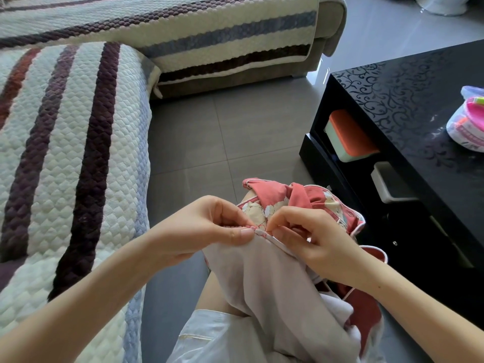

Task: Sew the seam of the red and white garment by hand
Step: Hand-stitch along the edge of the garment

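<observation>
The red and white garment (282, 279) lies over my lap, its pale lining facing up and its red patterned side bunched behind. My left hand (209, 226) pinches the seam edge (258, 232) between thumb and fingers, where red stitches show. My right hand (311, 234) is curled at the same seam just to the right, fingertips pinched together on the fabric edge. The needle is too small to make out with certainty.
A quilted striped sofa (65, 153) runs along my left and behind. A black glossy coffee table (408, 106) stands to the right, with an orange-lidded box (348, 137) in its shelf and a plastic bag of pink items (468, 119) on top. Grey tiled floor (222, 132) lies between.
</observation>
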`<move>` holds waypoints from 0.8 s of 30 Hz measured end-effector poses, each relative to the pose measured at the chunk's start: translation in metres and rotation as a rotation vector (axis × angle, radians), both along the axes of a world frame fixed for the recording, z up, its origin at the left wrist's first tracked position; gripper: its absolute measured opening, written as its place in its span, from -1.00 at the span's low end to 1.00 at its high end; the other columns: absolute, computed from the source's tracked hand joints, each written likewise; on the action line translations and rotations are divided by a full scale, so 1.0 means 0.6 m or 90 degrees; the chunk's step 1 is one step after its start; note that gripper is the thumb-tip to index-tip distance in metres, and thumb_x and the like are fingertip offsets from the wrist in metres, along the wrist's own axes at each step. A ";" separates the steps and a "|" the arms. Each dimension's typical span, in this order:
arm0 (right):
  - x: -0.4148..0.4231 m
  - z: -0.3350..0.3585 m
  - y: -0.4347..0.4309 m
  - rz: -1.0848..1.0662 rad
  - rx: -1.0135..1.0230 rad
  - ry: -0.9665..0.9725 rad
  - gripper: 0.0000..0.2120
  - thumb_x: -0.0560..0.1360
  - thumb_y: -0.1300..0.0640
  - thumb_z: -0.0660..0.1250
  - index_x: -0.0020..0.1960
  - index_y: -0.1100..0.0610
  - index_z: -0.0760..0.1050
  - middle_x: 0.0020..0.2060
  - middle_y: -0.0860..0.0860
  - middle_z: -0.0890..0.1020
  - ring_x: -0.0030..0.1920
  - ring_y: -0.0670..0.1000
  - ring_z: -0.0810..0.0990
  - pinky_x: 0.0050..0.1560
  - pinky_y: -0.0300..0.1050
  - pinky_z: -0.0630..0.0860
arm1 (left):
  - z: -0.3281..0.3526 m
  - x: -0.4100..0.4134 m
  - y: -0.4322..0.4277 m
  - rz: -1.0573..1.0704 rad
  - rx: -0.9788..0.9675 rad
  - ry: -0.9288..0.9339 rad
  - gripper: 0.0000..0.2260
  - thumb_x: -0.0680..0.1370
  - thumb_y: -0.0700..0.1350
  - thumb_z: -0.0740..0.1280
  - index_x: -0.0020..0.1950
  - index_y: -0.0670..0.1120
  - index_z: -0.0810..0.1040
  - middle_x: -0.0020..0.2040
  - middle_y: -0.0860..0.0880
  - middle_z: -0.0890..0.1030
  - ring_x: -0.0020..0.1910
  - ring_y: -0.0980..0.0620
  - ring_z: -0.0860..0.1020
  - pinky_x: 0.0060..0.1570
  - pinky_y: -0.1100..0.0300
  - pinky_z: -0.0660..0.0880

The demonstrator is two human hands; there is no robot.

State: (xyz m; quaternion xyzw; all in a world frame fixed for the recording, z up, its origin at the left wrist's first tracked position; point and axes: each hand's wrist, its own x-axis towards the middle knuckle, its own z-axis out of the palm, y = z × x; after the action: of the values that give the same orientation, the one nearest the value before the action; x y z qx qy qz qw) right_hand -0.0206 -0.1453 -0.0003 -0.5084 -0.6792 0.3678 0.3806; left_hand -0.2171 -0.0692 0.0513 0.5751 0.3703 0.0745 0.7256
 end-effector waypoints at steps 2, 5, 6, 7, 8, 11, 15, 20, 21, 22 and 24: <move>-0.001 0.001 0.000 0.005 0.000 0.014 -0.85 0.51 0.05 0.22 -0.12 0.05 0.55 -0.27 -0.04 0.60 -0.28 0.04 0.54 -0.24 -0.07 0.47 | 0.000 0.000 -0.001 0.000 -0.001 -0.003 -0.92 0.37 -0.22 0.41 -0.26 -0.09 0.70 -0.30 -0.01 0.66 -0.30 0.17 0.59 -0.27 0.40 0.47; -0.003 0.004 0.001 0.019 -0.012 0.056 -0.81 0.52 0.07 0.22 -0.12 0.14 0.56 -0.27 0.02 0.59 -0.27 0.09 0.53 -0.23 -0.04 0.46 | 0.001 -0.001 -0.002 -0.007 -0.004 -0.008 -0.92 0.37 -0.23 0.40 -0.26 -0.10 0.70 -0.30 0.00 0.66 -0.31 0.17 0.58 -0.27 0.40 0.47; -0.003 0.004 0.001 0.023 -0.018 0.070 -0.80 0.52 0.08 0.22 -0.12 0.17 0.56 -0.26 0.07 0.59 -0.25 0.13 0.53 -0.21 0.01 0.47 | 0.001 -0.001 -0.003 -0.008 -0.008 -0.011 -0.92 0.37 -0.23 0.40 -0.26 -0.11 0.69 -0.31 0.00 0.65 -0.31 0.18 0.58 -0.28 0.40 0.47; -0.002 0.003 0.001 0.026 -0.024 0.080 -0.80 0.53 0.08 0.23 -0.11 0.18 0.56 -0.25 0.12 0.59 -0.23 0.17 0.54 -0.19 0.06 0.47 | 0.001 -0.001 -0.004 -0.009 -0.013 -0.013 -0.92 0.37 -0.23 0.40 -0.26 -0.11 0.69 -0.32 0.00 0.65 -0.32 0.18 0.58 -0.29 0.41 0.46; -0.002 0.002 0.002 0.029 -0.030 0.087 -0.81 0.53 0.08 0.23 -0.11 0.16 0.56 -0.25 0.15 0.59 -0.21 0.21 0.54 -0.16 0.11 0.47 | 0.001 -0.001 -0.005 -0.008 -0.019 -0.016 -0.92 0.37 -0.24 0.40 -0.27 -0.12 0.69 -0.32 0.01 0.65 -0.33 0.18 0.57 -0.30 0.41 0.46; -0.006 0.004 0.004 0.033 -0.037 0.106 -0.88 0.55 0.13 0.26 -0.11 0.06 0.56 -0.25 0.13 0.60 -0.20 0.19 0.56 -0.14 0.05 0.51 | 0.001 0.001 -0.005 -0.002 -0.024 -0.022 -0.90 0.37 -0.24 0.39 -0.29 -0.10 0.69 -0.34 0.02 0.63 -0.35 0.19 0.56 -0.30 0.42 0.45; -0.015 0.006 0.004 0.057 -0.044 0.172 -0.83 0.54 0.24 0.27 -0.14 0.04 0.57 -0.32 -0.17 0.56 -0.30 -0.22 0.48 -0.22 -0.39 0.37 | -0.002 0.005 -0.010 0.002 0.011 -0.022 -0.91 0.37 -0.22 0.40 -0.28 -0.08 0.69 -0.33 0.03 0.62 -0.32 0.19 0.54 -0.27 0.42 0.45; -0.017 -0.006 0.003 0.039 -0.041 0.173 -0.90 0.55 0.15 0.27 -0.09 0.03 0.55 -0.21 -0.11 0.59 -0.17 -0.10 0.56 -0.12 -0.24 0.50 | -0.005 0.002 -0.012 0.044 0.043 -0.041 -0.95 0.36 -0.23 0.42 -0.27 -0.12 0.68 -0.33 0.00 0.62 -0.33 0.18 0.55 -0.26 0.40 0.46; -0.013 -0.010 0.003 0.025 -0.037 0.152 -0.91 0.55 0.18 0.27 -0.07 0.06 0.54 -0.17 -0.10 0.61 -0.13 -0.08 0.59 -0.08 -0.23 0.52 | -0.006 0.002 -0.013 0.054 0.042 -0.047 -0.96 0.35 -0.23 0.43 -0.28 -0.13 0.68 -0.33 0.00 0.63 -0.33 0.17 0.56 -0.26 0.40 0.47; -0.008 -0.014 0.002 0.008 -0.027 0.125 -0.93 0.55 0.20 0.28 -0.06 0.11 0.55 -0.16 -0.09 0.62 -0.12 -0.08 0.61 -0.06 -0.24 0.53 | -0.007 0.002 -0.015 0.063 0.039 -0.052 -0.96 0.35 -0.23 0.44 -0.28 -0.13 0.68 -0.33 -0.01 0.63 -0.33 0.17 0.56 -0.25 0.39 0.47; 0.000 -0.020 0.001 -0.028 0.022 0.056 -0.93 0.52 0.25 0.32 -0.07 0.17 0.58 -0.19 -0.10 0.63 -0.15 -0.12 0.61 -0.10 -0.26 0.53 | -0.009 0.004 -0.017 0.076 0.042 -0.060 -0.96 0.35 -0.23 0.44 -0.27 -0.14 0.69 -0.34 -0.02 0.63 -0.33 0.16 0.56 -0.26 0.39 0.47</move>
State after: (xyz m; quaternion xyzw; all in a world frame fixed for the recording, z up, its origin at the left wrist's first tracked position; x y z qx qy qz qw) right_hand -0.0205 -0.1444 -0.0121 -0.5003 -0.6566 0.3697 0.4266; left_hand -0.2148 -0.0793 0.0459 0.5715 0.3666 0.1573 0.7171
